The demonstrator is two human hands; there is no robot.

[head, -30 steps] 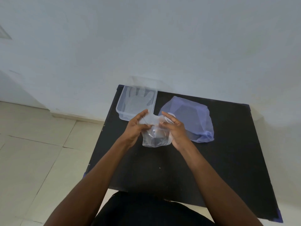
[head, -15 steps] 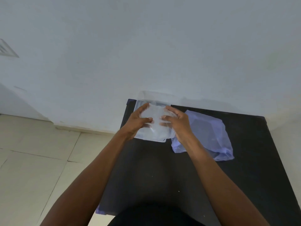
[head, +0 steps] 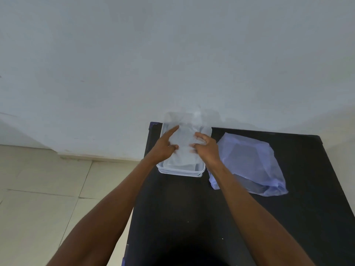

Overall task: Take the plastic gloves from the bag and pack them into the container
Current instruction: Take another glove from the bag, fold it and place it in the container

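A clear plastic container [head: 180, 172] stands at the table's far left corner. A thin, clear plastic glove [head: 184, 140] is spread over its opening. My left hand [head: 165, 147] pinches the glove's left side with the index finger stretched out. My right hand [head: 206, 145] grips its right side with curled fingers. Both hands hover over the container. More clear plastic lies inside the container, below the glove. The pale blue plastic bag [head: 249, 162] lies flat on the table, just right of my right wrist.
The black table [head: 192, 217] stands against a white wall [head: 172, 54]. Its left edge drops to a beige tiled floor [head: 38, 198]. My dark clothing shows at the bottom edge.
Both hands carried the glove from the table's middle forward and left until it sits over the container. The glove was bunched before and is now spread flatter.
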